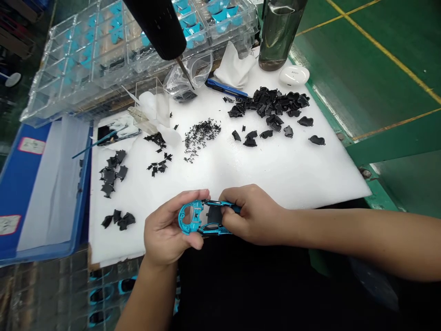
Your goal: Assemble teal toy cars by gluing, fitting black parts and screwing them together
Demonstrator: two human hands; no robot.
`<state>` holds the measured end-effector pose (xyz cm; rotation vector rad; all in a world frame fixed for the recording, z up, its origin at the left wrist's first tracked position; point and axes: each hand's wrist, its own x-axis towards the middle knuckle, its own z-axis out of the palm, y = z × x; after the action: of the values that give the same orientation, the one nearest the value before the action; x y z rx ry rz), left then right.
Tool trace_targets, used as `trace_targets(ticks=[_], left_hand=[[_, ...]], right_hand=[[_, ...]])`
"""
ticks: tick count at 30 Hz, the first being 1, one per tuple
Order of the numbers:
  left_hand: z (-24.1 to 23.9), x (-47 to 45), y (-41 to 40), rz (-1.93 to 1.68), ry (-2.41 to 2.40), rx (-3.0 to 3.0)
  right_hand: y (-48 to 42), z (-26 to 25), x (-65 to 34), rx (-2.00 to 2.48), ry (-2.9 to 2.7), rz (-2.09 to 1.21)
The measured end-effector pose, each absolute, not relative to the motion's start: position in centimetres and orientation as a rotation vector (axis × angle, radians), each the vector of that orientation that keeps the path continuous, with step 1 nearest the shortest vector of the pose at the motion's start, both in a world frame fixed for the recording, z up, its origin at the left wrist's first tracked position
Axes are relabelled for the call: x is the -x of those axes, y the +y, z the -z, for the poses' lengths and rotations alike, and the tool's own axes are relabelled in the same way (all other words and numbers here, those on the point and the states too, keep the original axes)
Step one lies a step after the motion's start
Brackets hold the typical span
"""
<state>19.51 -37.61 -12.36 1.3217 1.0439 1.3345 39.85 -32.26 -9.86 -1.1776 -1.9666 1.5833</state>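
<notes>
Just off the near edge of the white board, I hold a blue toy car body (190, 217) between both hands. My left hand (167, 225) grips its rounded left end, fingers along the far side and thumb on the near side. My right hand (253, 215) closes around the right end, its thumb pressing at a dark panel (214, 214) set in the middle of the body. The right fingers cover most of that end. Small black screws (201, 135) lie in a loose heap beyond my hands.
On the white board (275, 170) are black moulded parts (272, 103), small black clips (159, 166), a blue cutter knife (227, 88) and a white case (294, 75). An electric screwdriver (165, 32) hangs above. A clear bottle (280, 34) stands behind; compartment trays (99, 55) line the back left.
</notes>
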Motion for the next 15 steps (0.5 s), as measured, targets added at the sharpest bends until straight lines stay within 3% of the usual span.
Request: trace_targets(ticks=[8, 15], left_hand=[[12.5, -19.5, -37.6, -1.346, 1.077, -1.265], [12.6, -19.1, -37.5, -1.363, 1.095, -1.194]], right_hand=[[-32.2, 9.9, -39.9, 1.157, -1.930, -1.624], [-30.7, 9.1, -40.6, 1.125, -1.828, -2.076]])
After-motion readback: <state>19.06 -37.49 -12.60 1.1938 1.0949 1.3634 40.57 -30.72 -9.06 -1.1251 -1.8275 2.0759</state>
